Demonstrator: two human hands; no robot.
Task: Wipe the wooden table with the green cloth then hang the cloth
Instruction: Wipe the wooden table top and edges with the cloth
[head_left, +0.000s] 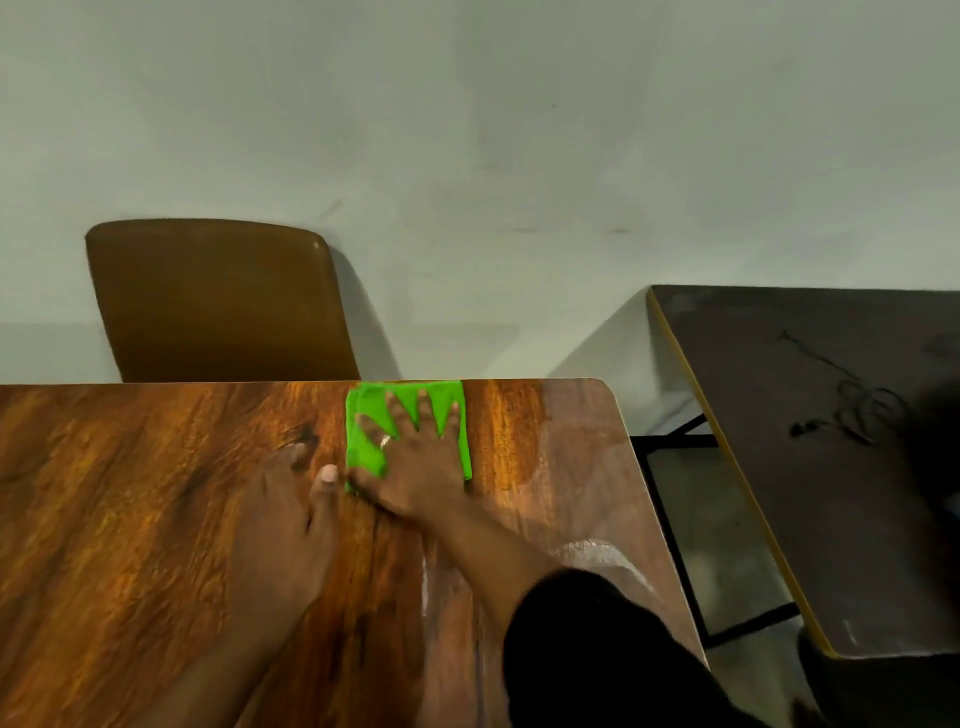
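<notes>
A folded bright green cloth (371, 421) lies flat on the wooden table (130, 493) right at its far edge, somewhat right of the middle. My right hand (415, 457) presses down on the cloth with its fingers spread wide and a ring on one finger. My left hand (291, 519) rests flat on the bare wood just left of the cloth, its thumb close to the cloth's near left corner. Pale wet streaks (597, 558) show on the wood by the table's right edge.
A brown chair (218, 301) stands behind the table's far edge, against a pale wall (519, 130). A dark second table (810, 467) with a thin black cable (857, 405) on it stands to the right, across a gap showing floor and black frame bars.
</notes>
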